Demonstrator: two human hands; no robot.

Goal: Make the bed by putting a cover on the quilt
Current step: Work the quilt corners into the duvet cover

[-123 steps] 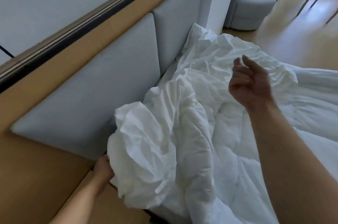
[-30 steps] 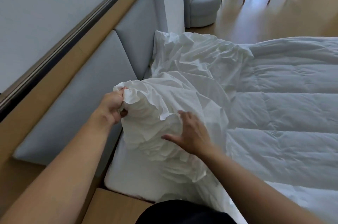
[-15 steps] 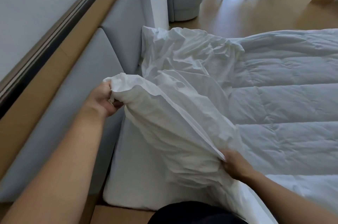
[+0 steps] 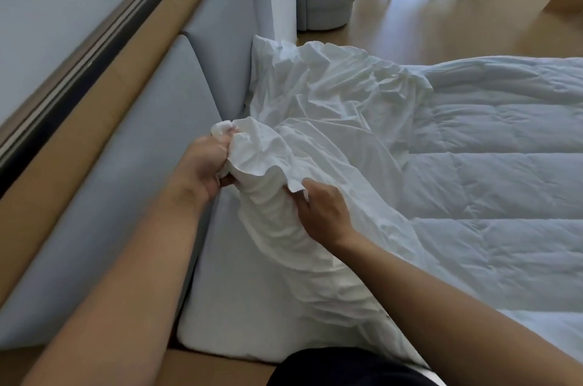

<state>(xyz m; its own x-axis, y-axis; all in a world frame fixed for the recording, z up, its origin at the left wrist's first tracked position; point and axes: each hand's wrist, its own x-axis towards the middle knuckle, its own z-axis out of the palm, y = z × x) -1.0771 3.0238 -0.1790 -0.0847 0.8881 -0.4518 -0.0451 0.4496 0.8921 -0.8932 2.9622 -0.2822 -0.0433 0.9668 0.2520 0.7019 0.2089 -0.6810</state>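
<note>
The left hand point(image 4: 205, 166) is gripping a bunched corner of the thin white wrinkly cloth cover point(image 4: 318, 114) at the head corner of the white mattress point(image 4: 252, 306), beside the grey padded headboard point(image 4: 135, 183). The right hand point(image 4: 323, 216) is pinching the cover's loose edge just below. The 2 hands are probably pinning that corner to pull the cover over the puffy white stitched quilt point(image 4: 492, 171) lying across the mattress.

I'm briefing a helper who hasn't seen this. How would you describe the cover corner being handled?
Find the grey padded headboard. Beside it, the left hand and right hand grip the cover corner above the mattress. It is bunched and crumpled, unlike the flat stitched quilt.
</note>
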